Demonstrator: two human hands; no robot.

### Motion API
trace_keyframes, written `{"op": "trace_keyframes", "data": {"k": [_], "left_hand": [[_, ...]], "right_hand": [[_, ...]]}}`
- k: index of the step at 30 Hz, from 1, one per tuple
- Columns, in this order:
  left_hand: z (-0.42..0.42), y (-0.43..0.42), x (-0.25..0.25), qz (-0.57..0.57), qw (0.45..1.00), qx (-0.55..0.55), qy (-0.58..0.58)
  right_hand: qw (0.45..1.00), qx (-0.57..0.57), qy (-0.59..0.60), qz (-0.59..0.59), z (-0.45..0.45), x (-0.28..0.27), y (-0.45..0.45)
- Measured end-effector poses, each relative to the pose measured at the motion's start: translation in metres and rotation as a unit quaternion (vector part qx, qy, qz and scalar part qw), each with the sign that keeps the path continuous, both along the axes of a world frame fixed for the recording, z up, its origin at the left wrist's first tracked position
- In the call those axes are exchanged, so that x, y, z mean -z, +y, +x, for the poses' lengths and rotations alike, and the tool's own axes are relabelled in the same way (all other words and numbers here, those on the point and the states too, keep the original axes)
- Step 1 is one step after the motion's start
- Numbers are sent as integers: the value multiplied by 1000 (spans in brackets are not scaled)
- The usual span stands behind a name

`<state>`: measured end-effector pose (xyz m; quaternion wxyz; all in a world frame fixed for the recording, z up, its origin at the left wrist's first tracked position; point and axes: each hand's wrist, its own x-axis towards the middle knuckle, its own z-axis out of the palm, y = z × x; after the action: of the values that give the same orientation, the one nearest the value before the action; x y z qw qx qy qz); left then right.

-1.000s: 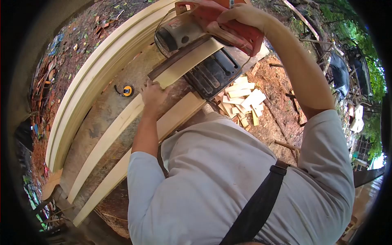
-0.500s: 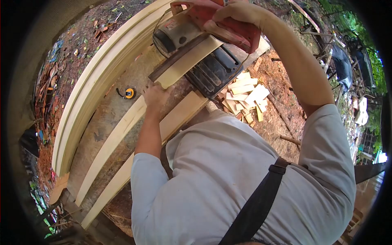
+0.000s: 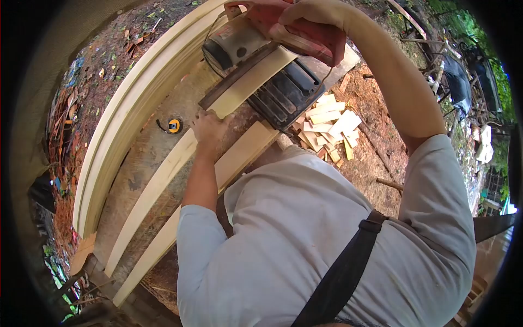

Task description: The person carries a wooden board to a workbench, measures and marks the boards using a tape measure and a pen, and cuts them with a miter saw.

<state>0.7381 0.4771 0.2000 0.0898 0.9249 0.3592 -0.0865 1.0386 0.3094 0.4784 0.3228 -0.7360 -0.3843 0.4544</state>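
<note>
My right hand (image 3: 318, 15) is closed around the red handle of a chop saw (image 3: 310, 41) at the top of the view. A pale wooden board (image 3: 250, 82) lies across the saw's black slotted base (image 3: 289, 90), against a dark wooden strip (image 3: 234, 76). My left hand (image 3: 210, 128) grips the board at the left of the saw, fingers over its edge. A long strip (image 3: 150, 201) of the same pale wood runs from under that hand toward the lower left. Its join with the board is hidden by the hand. The saw blade is hidden.
A stack of long pale boards (image 3: 125, 103) lines the table's far side. A yellow tape measure (image 3: 174, 126) lies on the worn table (image 3: 131, 185). Another board (image 3: 245, 147) lies close to my body. Short offcuts (image 3: 332, 125) are heaped on the ground at the right.
Both hands keep their places on the saw handle and the board. The whole view has shifted slightly; nothing else has visibly moved.
</note>
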Motion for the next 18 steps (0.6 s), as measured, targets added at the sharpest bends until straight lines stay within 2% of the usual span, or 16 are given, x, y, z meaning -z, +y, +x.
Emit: {"op": "trace_keyframes", "data": {"k": [2,5,12,14,18], "left_hand": [[0,0,-1,-3,1000,2,1],[-1,1,0,1,1000,-1,-1],[-2,1,2,-1,1000,-5,-20],[-3,1,1,-12,1000,-8,-17],[-1,3,-3,-45,999,-17,3]], "right_hand": [[984,5,-177,-4,-1,1,0],[980,36,-194,-21,-8,-1,-2],[984,44,-169,-23,-4,8,-2],[991,95,-93,6,-5,18,-5],[993,65,-96,-4,-9,10,-4]]}}
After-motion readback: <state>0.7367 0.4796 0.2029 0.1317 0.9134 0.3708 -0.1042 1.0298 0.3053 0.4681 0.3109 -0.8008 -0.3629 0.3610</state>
